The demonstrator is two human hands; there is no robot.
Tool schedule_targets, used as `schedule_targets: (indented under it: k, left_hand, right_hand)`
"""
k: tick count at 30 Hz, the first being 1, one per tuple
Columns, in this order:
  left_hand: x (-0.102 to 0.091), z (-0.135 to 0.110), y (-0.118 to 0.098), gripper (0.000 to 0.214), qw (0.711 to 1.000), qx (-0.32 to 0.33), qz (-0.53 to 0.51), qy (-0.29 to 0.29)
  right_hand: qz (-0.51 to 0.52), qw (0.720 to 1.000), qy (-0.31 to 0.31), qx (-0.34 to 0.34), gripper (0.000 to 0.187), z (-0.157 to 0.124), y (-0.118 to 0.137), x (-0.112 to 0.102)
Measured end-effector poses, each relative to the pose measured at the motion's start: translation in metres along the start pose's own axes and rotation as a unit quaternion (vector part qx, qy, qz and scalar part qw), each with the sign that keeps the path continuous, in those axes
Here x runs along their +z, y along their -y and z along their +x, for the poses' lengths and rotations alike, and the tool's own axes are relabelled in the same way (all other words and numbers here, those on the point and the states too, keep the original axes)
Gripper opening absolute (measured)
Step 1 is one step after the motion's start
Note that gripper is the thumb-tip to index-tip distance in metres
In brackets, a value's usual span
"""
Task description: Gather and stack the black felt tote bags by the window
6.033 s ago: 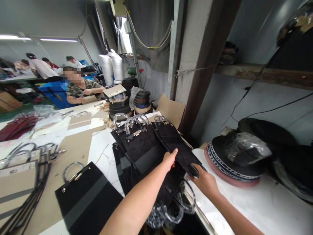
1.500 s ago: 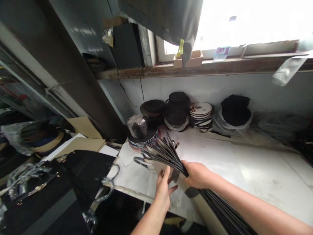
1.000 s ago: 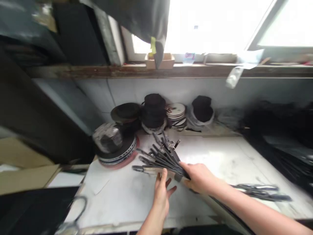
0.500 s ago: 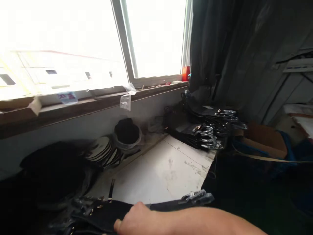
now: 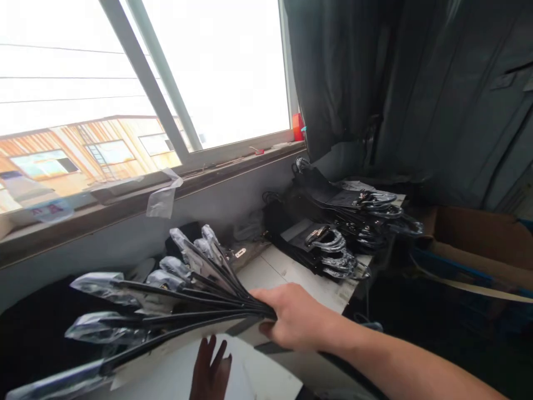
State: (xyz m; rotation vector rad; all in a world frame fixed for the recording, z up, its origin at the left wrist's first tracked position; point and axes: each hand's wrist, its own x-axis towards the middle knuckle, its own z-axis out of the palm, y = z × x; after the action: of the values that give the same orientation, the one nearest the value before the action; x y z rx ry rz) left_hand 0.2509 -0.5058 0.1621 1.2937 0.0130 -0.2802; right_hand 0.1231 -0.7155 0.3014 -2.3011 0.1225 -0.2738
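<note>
While the right hand [image 5: 287,319] clenches fanned black bag panels [image 5: 222,304], the left hand [image 5: 211,369] sits below, fingers slightly parted; stacked panels [image 5: 293,233] lie toward the table's [image 5: 270,269] far edge.

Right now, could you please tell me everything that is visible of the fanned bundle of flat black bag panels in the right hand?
The fanned bundle of flat black bag panels is gripped by the right hand over a white tabletop. The thin panels gather there and spread toward picture-left, ending in handles wrapped in clear plastic. Pale faces show between some. Contact with the left hand is unclear.
</note>
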Motion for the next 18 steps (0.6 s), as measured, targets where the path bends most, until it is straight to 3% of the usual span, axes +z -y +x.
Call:
schedule_targets:
  k: [3, 6, 9, 12, 15, 18]
  left_hand:
    - [0.036, 0.004, 0.021, 0.079, 0.995, -0.077, -0.035, 0.057]
    - [0.067, 0.015, 0.056, 0.073, 0.980, -0.146, -0.063, 0.120]
    - [0.095, 0.024, 0.098, 0.080, 0.966, -0.211, -0.084, 0.127]
    - [0.126, 0.027, 0.127, 0.086, 0.958, -0.224, -0.098, 0.151]
    - [0.160, 0.034, 0.125, 0.082, 0.955, -0.225, -0.096, 0.165]
    - [0.197, 0.050, 0.096, 0.073, 0.967, -0.205, -0.078, 0.133]
  right_hand:
    - [0.043, 0.999, -0.012, 0.025, 0.047, -0.033, -0.018, -0.041]
    - [0.064, 0.996, -0.023, 0.053, 0.043, -0.054, -0.033, -0.064]
    - [0.050, 0.995, -0.030, 0.084, 0.035, -0.058, -0.047, -0.075]
    - [0.021, 0.993, -0.035, 0.111, 0.034, -0.050, -0.056, -0.087]
    - [-0.010, 0.991, -0.038, 0.130, 0.039, -0.034, -0.060, -0.106]
    - [-0.037, 0.989, -0.047, 0.138, 0.043, -0.012, -0.058, -0.135]
